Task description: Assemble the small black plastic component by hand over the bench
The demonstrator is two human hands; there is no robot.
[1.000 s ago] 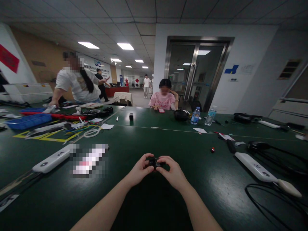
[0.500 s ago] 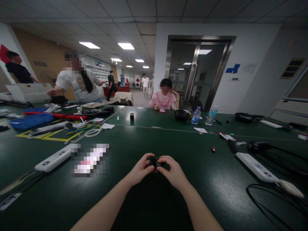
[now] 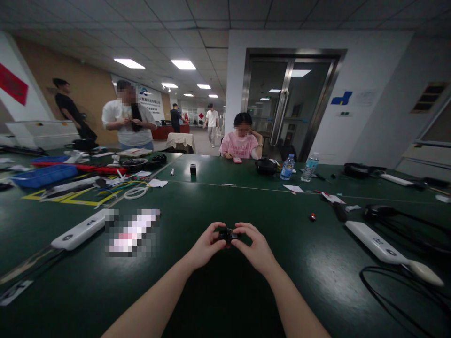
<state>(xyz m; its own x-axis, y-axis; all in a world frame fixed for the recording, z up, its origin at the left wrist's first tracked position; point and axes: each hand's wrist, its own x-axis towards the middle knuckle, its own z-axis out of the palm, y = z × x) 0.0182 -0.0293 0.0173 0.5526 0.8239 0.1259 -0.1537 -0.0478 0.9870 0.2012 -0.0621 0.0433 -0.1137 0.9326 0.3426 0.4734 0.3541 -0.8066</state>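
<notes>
One small black gadget (image 3: 229, 235) sits between the person's two hands, pinched at both ends: the left hand (image 3: 206, 246) has its left end, the right hand (image 3: 256, 246) its right. Both grips are narrow, with thumbs on the near side and fingers on the far side. Its long axis seems to run sideways, roughly level, from one hand to the other; which end is the front cannot be told, since fingers cover much of it. Whether it touches the green table (image 3: 183, 206) under the grip is unclear. A slip looks the likeliest trouble: held only at the fingertips, it could twist or drop if one hand pulled harder, and a dark piece would be hard to spot there. Well right of the grip lies a small red item (image 3: 312, 217); left of it, a bright blurred slab (image 3: 134, 232).
</notes>
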